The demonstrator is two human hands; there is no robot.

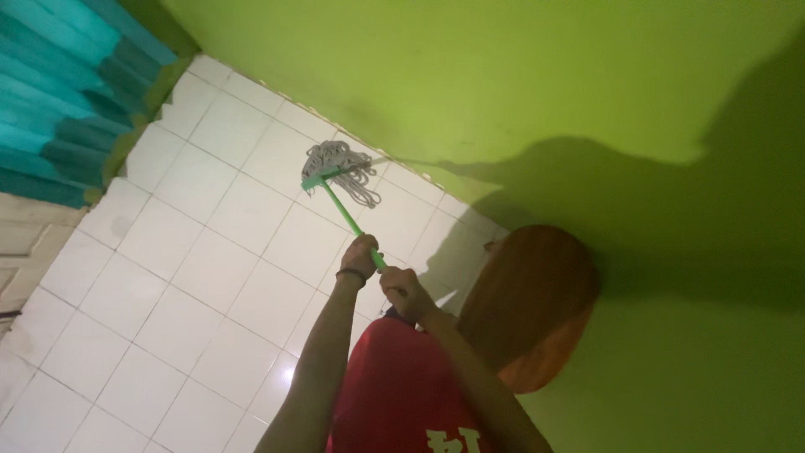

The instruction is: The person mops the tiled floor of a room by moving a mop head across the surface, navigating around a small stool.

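Basically mid-mopping: left hand (359, 258) and right hand (401, 289) both clamped on green plastic mop handle (342, 210), grey string mop head (340, 168) at green wall (503, 75) edge of white tiled floor (193, 277); next stroke likely needed a pull back.

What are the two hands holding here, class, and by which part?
Both hold a green mop by its handle: left hand further down, right hand at the top end.

Red shirt (394, 394), white print at hem; dark wristband (351, 273); bare forearms.
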